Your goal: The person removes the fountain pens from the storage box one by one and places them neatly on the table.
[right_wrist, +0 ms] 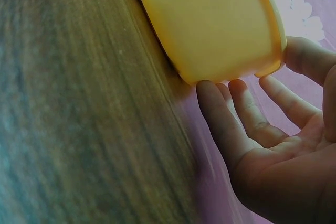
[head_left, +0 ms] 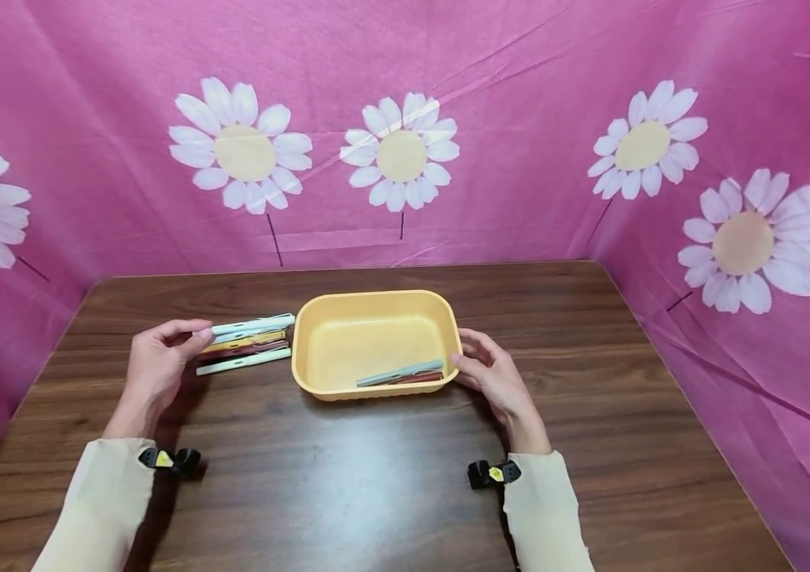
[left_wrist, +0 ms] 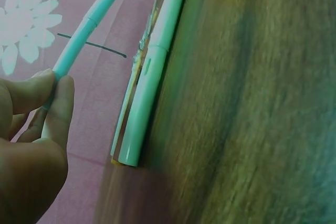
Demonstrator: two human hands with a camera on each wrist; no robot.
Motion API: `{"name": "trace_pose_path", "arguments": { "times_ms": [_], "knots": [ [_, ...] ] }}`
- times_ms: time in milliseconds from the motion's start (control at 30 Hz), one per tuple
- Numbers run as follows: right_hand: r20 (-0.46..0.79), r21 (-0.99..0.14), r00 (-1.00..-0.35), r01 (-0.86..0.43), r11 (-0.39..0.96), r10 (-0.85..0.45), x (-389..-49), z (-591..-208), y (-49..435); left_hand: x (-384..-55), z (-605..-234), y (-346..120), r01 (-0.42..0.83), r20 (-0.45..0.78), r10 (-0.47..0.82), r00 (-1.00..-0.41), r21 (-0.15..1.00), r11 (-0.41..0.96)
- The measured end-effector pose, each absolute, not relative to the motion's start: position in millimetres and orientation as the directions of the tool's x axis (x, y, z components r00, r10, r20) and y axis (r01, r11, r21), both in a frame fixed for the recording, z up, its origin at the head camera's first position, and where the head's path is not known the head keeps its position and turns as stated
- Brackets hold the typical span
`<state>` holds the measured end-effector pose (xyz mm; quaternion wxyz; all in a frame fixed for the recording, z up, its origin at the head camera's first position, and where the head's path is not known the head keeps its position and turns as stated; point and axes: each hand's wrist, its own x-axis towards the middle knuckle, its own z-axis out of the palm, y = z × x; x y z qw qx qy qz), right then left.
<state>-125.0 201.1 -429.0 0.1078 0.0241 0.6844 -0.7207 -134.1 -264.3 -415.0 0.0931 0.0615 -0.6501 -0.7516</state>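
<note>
My left hand (head_left: 161, 357) pinches the end of a pale mint-blue pen (left_wrist: 79, 40) between thumb and fingers. In the left wrist view this pen is raised and tilted, apart from the others. A pale green pen (head_left: 243, 362), a yellow pen (head_left: 233, 344) and a dark red pen (head_left: 261, 347) lie side by side left of the yellow box (head_left: 369, 300). My right hand (head_left: 494, 373) holds the box's right end, thumb at the rim and fingertips against the outer wall (right_wrist: 220, 61). Inside the box, a grey-blue pen (head_left: 401, 372) and a reddish-brown pen (head_left: 422, 378) lie along the near wall.
The brown wood-grain table (head_left: 347, 492) carries everything. A pink cloth with white flowers (head_left: 505, 175) hangs along its back and sides. A black camera strap is on the left wrist (head_left: 172, 461) and another on the right wrist (head_left: 494, 474).
</note>
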Motion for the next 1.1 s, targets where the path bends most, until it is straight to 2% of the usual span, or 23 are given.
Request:
{"name": "trace_pose_path", "arguments": {
  "times_ms": [333,833,1100],
  "knots": [
    [-0.171,-0.983,-0.976,0.178,-0.042,-0.134,-124,-431,198,-142,-420,-281,0.039,0.020,-0.234,-0.972,0.996,-0.076],
    [-0.181,-0.981,-0.973,0.189,-0.048,-0.142,-124,-434,196,-151,-426,-292,0.013,-0.011,-0.232,-0.973,0.995,-0.103],
    [-0.170,-0.982,-0.978,0.178,-0.058,-0.122,-125,-433,197,-161,-425,-293,-0.065,-0.021,-0.220,-0.975,0.980,0.190]
  ]
}}
